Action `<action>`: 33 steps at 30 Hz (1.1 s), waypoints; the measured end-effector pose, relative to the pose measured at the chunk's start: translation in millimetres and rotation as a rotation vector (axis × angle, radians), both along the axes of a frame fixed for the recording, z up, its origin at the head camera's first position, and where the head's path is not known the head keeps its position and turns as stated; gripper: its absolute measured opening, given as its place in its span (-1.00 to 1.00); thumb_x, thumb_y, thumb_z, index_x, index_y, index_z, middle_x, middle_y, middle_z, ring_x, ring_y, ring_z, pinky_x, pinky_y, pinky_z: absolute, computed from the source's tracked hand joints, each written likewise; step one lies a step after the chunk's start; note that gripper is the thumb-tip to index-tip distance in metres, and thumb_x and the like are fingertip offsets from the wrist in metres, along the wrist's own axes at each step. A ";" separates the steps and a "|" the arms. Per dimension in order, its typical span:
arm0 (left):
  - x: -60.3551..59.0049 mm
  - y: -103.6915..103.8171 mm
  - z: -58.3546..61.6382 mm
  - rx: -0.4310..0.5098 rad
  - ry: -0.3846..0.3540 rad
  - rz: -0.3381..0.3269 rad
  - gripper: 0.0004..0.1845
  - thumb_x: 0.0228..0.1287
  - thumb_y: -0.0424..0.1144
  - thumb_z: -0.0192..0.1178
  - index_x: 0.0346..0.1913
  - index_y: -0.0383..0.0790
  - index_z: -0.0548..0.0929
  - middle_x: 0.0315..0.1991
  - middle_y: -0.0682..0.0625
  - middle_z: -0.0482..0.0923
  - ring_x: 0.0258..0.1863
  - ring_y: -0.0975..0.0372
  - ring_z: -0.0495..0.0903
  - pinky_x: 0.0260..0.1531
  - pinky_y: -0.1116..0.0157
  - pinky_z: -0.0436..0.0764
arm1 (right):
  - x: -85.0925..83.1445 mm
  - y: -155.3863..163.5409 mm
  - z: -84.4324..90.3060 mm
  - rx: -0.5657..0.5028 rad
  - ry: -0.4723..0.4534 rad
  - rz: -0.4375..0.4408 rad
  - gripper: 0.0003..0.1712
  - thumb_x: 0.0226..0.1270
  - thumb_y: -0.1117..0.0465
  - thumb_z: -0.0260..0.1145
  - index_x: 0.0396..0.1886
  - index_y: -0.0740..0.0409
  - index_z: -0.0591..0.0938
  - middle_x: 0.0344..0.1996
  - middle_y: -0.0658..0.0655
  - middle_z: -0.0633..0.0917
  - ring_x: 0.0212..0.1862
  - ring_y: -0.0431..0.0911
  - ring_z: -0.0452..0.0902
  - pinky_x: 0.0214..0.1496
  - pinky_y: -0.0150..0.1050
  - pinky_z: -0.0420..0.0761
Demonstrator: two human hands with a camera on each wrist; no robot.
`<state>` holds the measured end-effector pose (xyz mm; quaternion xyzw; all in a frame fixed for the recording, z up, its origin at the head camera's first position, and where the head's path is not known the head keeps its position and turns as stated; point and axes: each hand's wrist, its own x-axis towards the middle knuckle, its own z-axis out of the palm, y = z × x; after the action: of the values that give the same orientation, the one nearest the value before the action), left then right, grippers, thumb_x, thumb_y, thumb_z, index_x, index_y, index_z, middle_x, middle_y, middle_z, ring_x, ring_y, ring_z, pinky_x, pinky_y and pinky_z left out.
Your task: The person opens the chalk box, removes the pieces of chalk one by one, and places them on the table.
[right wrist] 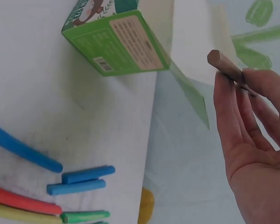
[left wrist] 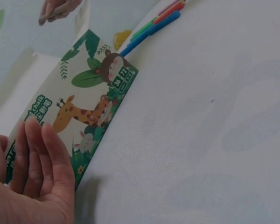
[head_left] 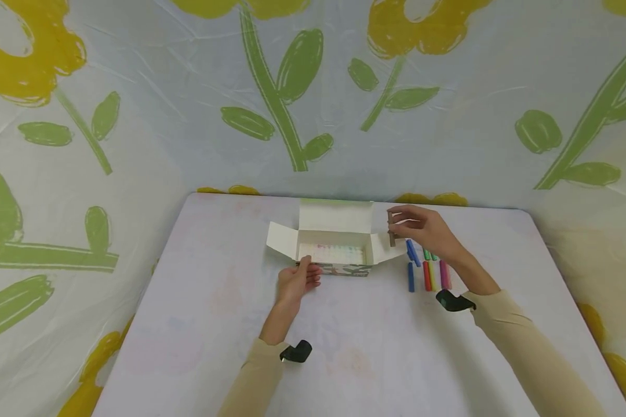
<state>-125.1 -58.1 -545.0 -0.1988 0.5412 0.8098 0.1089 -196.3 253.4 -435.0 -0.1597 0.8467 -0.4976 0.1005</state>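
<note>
An open cardboard chalk box [head_left: 346, 270] stands on the table with its flaps spread; pale sticks of chalk [head_left: 339, 253] lie in a row inside. My left hand [head_left: 293, 282] holds the box at its front left, thumb over the top edge and fingers along the printed front, as the left wrist view shows. Beyond the right flap, my right hand [head_left: 422, 230] pinches a brown chalk stick [right wrist: 226, 67] between thumb and fingertips, raised above the table. The stick is upright in the head view and touches nothing but the hand.
To the right of the box lie several loose chalk sticks: blue [head_left: 411, 277], red [head_left: 427, 275], yellow [head_left: 432, 277], green [head_left: 426, 255] and magenta [head_left: 444, 274]. The white table [head_left: 214, 324] ends at a flower-patterned cloth wall [head_left: 188, 116] behind.
</note>
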 end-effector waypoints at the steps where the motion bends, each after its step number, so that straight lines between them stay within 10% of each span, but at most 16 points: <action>1: -0.2 -0.3 0.8 0.006 -0.003 0.001 -0.59 0.54 -0.11 0.17 -0.26 -0.48 0.71 -0.44 -0.04 0.72 -0.50 0.31 0.65 -0.36 0.36 0.74 | 0.9 3.6 0.1 -0.002 -0.008 -0.018 -0.50 0.52 0.18 0.33 0.36 0.25 0.53 0.15 0.31 0.66 0.09 -0.16 0.66 0.05 -0.49 0.63; 25: 0.3 1.0 -0.7 -0.032 -0.007 0.013 -0.61 0.51 -0.12 0.21 -0.30 -0.45 0.71 -0.45 -0.05 0.72 -0.51 0.31 0.65 -0.38 0.38 0.74 | 38.9 87.7 -45.3 0.041 -0.091 -0.245 -0.39 0.54 -0.03 0.28 0.44 0.11 0.44 0.14 0.10 0.63 -0.04 -0.40 0.65 0.00 -0.55 0.61; 33: -0.3 0.3 -1.7 -0.032 0.001 0.001 -0.58 0.53 -0.10 0.19 -0.25 -0.48 0.71 -0.43 -0.05 0.73 -0.49 0.30 0.66 -0.36 0.35 0.75 | 51.4 101.6 -72.2 0.134 -0.114 -0.280 -0.30 0.52 -0.10 0.29 0.47 0.18 0.40 0.21 0.31 0.60 -0.02 -0.47 0.55 0.00 -0.59 0.56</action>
<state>-125.4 -57.7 -546.7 -0.2003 0.5539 0.8013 0.1052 -144.9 355.0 -507.2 -0.0045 0.8850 -0.4572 0.0884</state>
